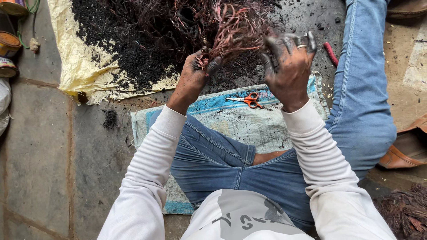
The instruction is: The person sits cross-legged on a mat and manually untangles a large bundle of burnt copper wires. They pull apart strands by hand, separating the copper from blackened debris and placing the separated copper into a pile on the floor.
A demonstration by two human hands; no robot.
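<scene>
Wire bundle (235,26) in L hand (193,78) pinch, R hand (289,66) fingers spread.

White ribbed long sleeves, blue jeans, soot-blackened fingers (284,44), possibly a silver ring (302,46)

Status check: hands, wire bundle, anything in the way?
Left hand gripping tangled reddish copper wire bundle. Right hand open beside it. Orange-handled scissors lying below, clear.

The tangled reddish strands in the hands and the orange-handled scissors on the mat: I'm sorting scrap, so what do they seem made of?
The tangled reddish strands, gripped by the left hand, look like bare copper wire: thin, stiff, pinkish metallic sheen. The orange-handled scissors seem to have steel blades, grey and shiny, with glossy plastic handles.
</scene>
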